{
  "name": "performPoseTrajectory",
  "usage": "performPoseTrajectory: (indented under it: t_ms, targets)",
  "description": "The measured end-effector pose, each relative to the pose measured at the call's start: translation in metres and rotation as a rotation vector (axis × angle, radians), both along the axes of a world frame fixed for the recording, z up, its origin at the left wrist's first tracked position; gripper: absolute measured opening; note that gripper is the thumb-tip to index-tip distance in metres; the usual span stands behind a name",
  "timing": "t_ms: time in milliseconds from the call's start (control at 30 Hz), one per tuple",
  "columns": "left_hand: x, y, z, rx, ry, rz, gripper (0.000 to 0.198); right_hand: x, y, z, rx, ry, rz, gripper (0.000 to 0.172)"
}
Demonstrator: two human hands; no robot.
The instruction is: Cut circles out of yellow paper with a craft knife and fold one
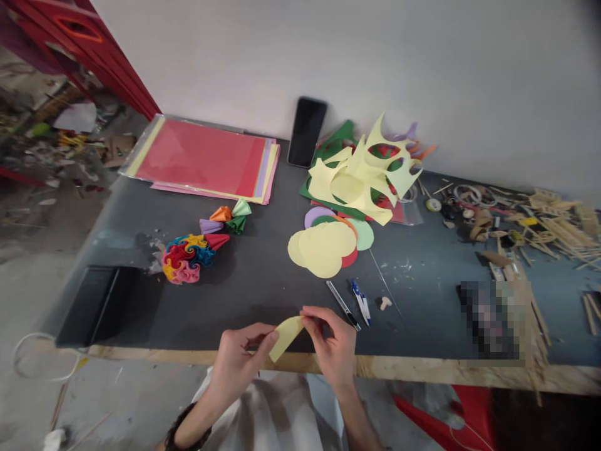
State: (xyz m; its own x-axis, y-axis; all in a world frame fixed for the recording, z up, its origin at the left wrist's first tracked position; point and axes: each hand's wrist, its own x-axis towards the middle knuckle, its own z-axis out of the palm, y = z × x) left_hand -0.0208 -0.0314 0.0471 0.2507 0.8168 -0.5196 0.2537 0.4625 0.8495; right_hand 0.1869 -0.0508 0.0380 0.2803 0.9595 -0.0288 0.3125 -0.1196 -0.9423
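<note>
Near the table's front edge, my left hand (250, 352) and my right hand (331, 341) pinch a pale yellow piece of paper (285, 338) between them. The paper looks curved or folded, with one rounded side. Above my hands lies a pile of cut paper circles (323, 247), mostly pale yellow, with purple, orange, red and green ones beneath. A utility knife (342, 304) and a blue-and-white drawing compass (360, 302) rest just beyond my right hand. Folded paper cones (230, 216) in several colours and a cluster of colourful curled paper (185, 258) sit to the left.
Coloured paper sheets (201, 156) in a plastic sleeve lie at the back left. A phone (307, 131) leans on the wall beside paper offcuts (366, 175). A black case (96, 304) stands at the left edge. Thin wooden sticks (554, 219) clutter the right end.
</note>
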Motion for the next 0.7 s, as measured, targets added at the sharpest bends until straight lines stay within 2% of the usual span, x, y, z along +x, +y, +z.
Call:
performPoseTrajectory:
  t_ms: [167,333,533,700]
  targets:
    - [0.010,0.000,-0.003,0.010,-0.007,0.095,0.031,-0.003,-0.002,-0.001,0.181,-0.200,0.147,0.041]
    - [0.013,0.003,-0.004,-0.030,-0.072,0.145,0.033,0.003,-0.012,-0.009,0.228,-0.259,0.090,0.047]
    - [0.012,0.006,-0.003,-0.085,-0.162,0.167,0.037,0.009,-0.010,-0.011,0.229,-0.207,0.093,0.043]
    - [0.008,0.006,-0.006,-0.083,-0.163,0.191,0.038,0.006,0.000,-0.005,0.213,-0.182,0.090,0.033]
